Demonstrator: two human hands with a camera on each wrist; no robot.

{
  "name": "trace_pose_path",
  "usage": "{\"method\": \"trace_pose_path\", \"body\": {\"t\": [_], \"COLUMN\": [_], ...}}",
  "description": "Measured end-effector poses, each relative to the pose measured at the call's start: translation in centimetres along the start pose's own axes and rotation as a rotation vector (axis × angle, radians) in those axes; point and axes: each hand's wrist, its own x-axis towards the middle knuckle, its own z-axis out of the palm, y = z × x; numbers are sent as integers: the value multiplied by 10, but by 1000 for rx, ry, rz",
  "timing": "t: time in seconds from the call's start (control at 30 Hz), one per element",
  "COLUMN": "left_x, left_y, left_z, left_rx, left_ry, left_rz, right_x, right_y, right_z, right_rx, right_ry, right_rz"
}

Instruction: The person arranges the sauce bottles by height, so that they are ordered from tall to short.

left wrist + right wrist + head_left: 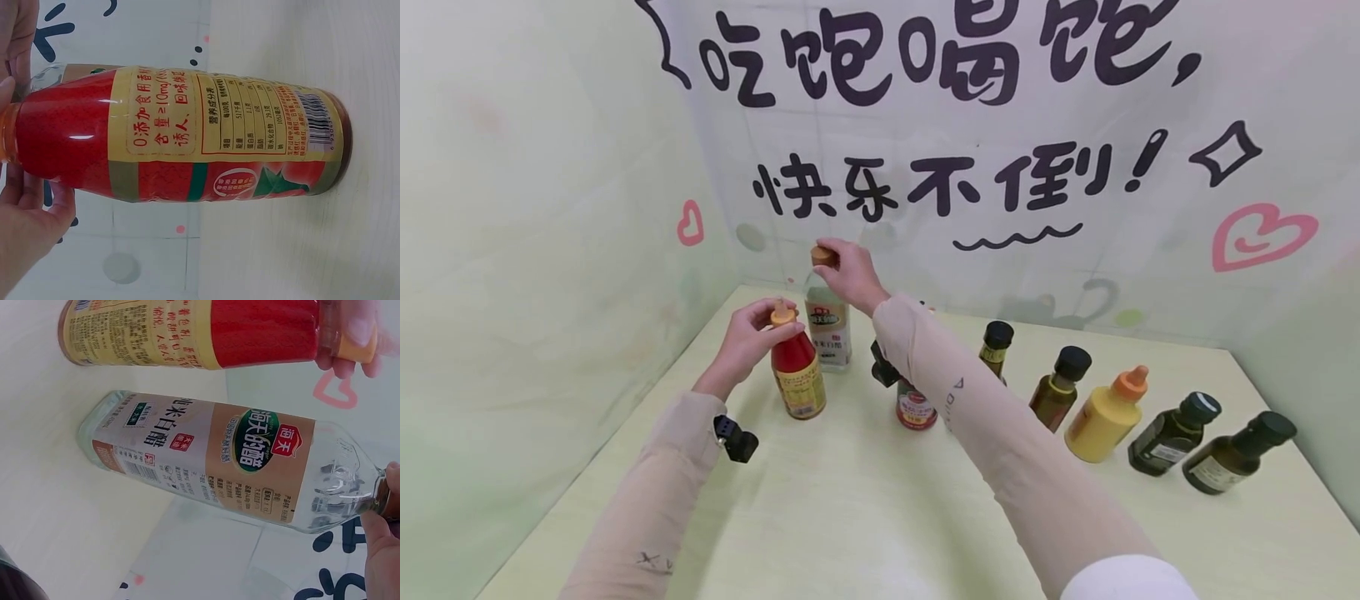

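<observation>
My left hand (747,340) grips the orange cap and neck of a red sauce bottle (799,382) with a yellow label. In the left wrist view that bottle (250,137) fills the middle, the hand (31,231) at its neck. My right hand (851,273) pinches the brown cap of a clear glass vinegar bottle (829,329), just behind and right of the red one. The right wrist view has the clear bottle (206,456) beside the red one (187,331), with right-hand fingers (382,540) at its cap.
Under my right forearm stands a red-labelled bottle (916,408), partly hidden. Farther right are a dark-capped bottle (995,350), an oil bottle (1054,392), a yellow squeeze bottle (1101,423) and two dark bottles (1165,442), (1225,462). A printed wall sheet (925,125) rises behind the table (820,517).
</observation>
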Motion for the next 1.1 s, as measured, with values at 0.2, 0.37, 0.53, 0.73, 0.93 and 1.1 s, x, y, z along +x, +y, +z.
{"method": "trace_pose_path", "body": {"t": [0.2, 0.37, 0.53, 0.73, 0.93, 1.1], "left_x": [-1, -2, -3, -2, -1, 0], "left_y": [1, 3, 2, -1, -2, -1], "left_z": [1, 1, 2, 1, 1, 0], "left_rx": [-14, -29, -32, -33, -24, -26], "left_ry": [1, 0, -6, -2, -1, 8], "left_rz": [3, -2, -13, -13, -12, -11], "right_x": [1, 1, 1, 0, 1, 2], "right_y": [-1, -2, -3, -3, -3, -6], "right_z": [-5, -4, 0, 3, 2, -1], "right_rx": [17, 84, 146, 202, 203, 204], "right_ry": [0, -19, -24, -10, -10, -11], "right_rz": [38, 57, 69, 93, 119, 113]}}
